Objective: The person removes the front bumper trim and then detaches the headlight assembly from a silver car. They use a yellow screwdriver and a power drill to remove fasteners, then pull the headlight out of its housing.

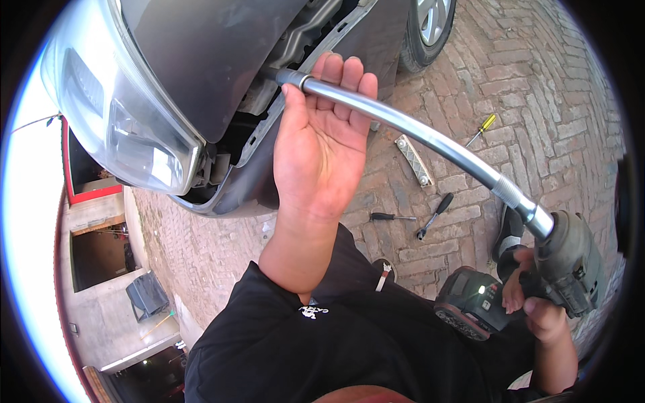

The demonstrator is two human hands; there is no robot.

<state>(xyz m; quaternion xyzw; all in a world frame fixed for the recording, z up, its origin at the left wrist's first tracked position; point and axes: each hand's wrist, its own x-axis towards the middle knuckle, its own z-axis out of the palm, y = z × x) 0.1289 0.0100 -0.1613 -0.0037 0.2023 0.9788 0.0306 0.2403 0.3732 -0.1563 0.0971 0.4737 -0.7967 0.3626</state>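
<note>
A long chrome extension bar [416, 127] runs from the car's front bumper gap down to a cordless impact wrench [571, 258]. My left hand [322, 134] is palm up under the bar's far end, with its fingers behind the metal and the thumb against the near side, steadying it. Beyond that hand the tip goes into the gap beside the bumper [248, 191], where its end is hidden. At the lower right my right hand [531, 302] is wrapped round the wrench's handle. The wrench's battery [470, 302] shows a small lit light.
The headlight [148, 134] is at the left, next to the dark bonnet [201, 54]. On the brick paving [524, 94] lie a yellow-handled screwdriver [482, 129], a black screwdriver [390, 217], a ratchet [435, 215] and a pale ribbed bar [414, 161]. A wheel [431, 27] stands at the back.
</note>
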